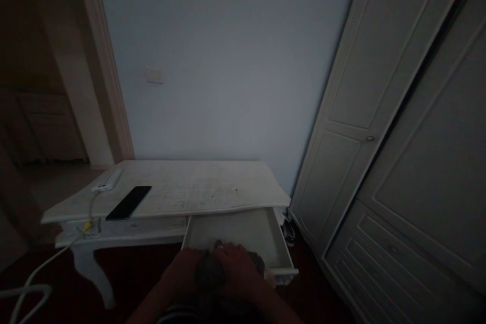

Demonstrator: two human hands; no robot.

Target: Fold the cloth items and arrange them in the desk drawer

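Where a dark grey bundle (209,272) sits at an open drawer's (248,228) near side, seemingly longest left to right, the left hand (186,266) and right hand (238,265) both touch it, fingers curled around it; beyond, a white counter (186,177) holds a phone (129,203).

The left hand (186,265) and right hand (238,264) are bare, as are both forearms (154,294) as far as they show, while dark clothing (177,312) with pale, curved stripes peeks in between them, otherwise too dim to read.
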